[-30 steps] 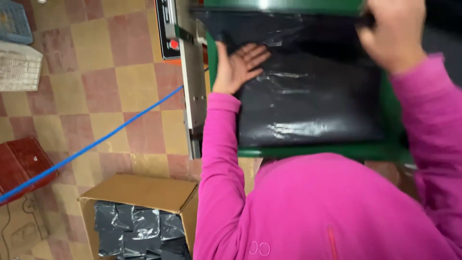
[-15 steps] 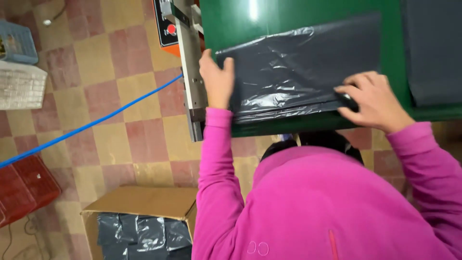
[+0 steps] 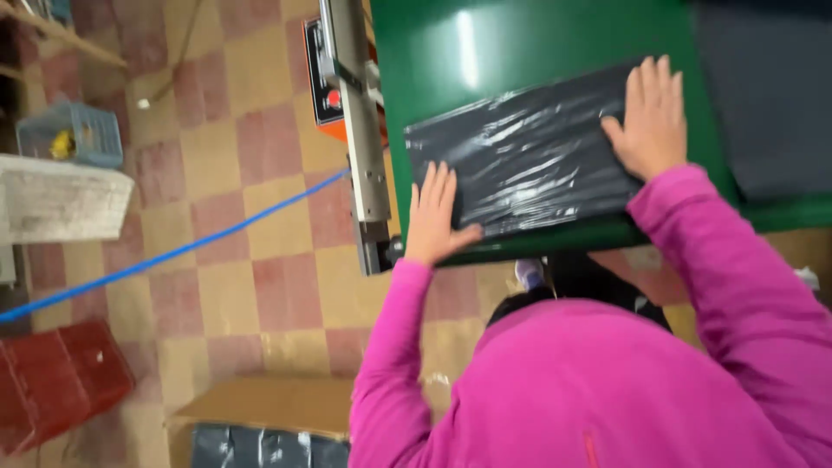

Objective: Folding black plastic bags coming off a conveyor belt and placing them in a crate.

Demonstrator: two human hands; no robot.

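Pressing flat is what both hands are doing at this moment: nearest the camera, past the pink sleeves of the person's top (image 3: 607,390), the left hand (image 3: 436,217) lies palm-down with fingers spread on the near left corner of a folded black plastic bag (image 3: 520,160), thumb angled along the bag's near edge, grasping nothing, simply bearing down. Farther along and to the right, the right hand (image 3: 652,117) rests just as open and flat on the bag's right end, fingers together and pointing away, also closed on nothing. The bag lies on the green table (image 3: 520,43), its near edge just inside the table's front lip and its left end close to the grey metal bar (image 3: 364,139) of the machine that runs along the table's left side, with an orange panel and a red button (image 3: 333,98) beside it. To do this flattening well, it seems wise to keep both palms low and spread, working the shiny wrinkles outward from the middle so trapped air escapes, and to hold the edges square to the table's edge so the layers do not slip apart; the film looks slick, so steady even pressure should serve better than a pinch. Down on the chequered floor, a cardboard box (image 3: 260,416) holds more dark bags, a blue cable (image 3: 173,256) crosses the tiles, and a red crate (image 3: 56,381) sits well off to the left.
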